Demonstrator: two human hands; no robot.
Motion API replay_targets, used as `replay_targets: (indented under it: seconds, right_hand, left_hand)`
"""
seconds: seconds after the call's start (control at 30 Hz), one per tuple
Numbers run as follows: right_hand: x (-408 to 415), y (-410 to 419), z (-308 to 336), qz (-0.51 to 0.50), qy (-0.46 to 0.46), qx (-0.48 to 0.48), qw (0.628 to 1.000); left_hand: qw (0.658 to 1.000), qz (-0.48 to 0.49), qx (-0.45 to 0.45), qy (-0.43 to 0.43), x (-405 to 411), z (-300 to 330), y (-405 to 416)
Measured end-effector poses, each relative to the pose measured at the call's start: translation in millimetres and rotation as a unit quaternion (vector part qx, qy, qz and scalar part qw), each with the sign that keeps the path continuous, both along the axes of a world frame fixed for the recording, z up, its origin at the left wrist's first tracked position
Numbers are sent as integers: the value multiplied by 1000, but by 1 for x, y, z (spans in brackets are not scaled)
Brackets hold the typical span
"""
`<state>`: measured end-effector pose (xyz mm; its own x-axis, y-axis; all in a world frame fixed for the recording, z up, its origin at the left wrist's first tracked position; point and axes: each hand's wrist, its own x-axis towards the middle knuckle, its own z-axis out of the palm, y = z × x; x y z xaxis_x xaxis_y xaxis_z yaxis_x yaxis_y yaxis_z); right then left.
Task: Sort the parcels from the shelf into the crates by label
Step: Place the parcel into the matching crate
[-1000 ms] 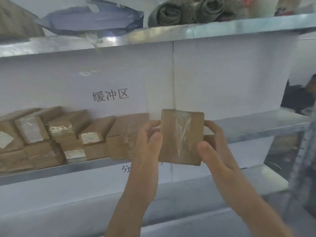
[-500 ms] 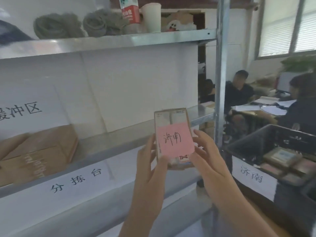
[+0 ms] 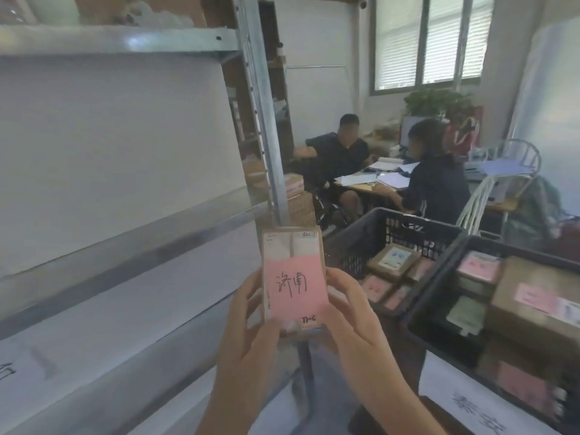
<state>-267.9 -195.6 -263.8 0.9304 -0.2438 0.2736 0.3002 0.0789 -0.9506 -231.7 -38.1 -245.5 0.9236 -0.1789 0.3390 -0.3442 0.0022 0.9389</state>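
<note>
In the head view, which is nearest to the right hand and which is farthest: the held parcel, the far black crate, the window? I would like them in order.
1. The held parcel: the right hand grips its right edge.
2. The far black crate: to the right, just behind the hand.
3. The window: up on the back wall, beyond the seated people.

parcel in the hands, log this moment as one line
parcel | pink label facing camera | held upright by left hand and right hand | crates at right | not yet placed

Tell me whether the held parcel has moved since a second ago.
Yes. The parcel, then in front of the shelf's stacked boxes, now sits past the shelf post, nearer the black crate.
</note>
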Motion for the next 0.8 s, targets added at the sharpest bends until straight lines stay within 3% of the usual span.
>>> replay_targets:
  seconds: [0.23, 0.37, 0.8]
  right_hand:
    - [34, -26, -36, -66, 39, 18, 997]
    - [63, -30, -44, -143, 52, -17, 988]
    - [158, -70, -33, -273, 110, -93, 951]
  left_hand:
    - [996, -39, 80, -23, 50, -39, -33]
    - [988, -75, 126, -48, 99, -50, -45]
    - [958, -258, 124, -17, 233, -55, -99]
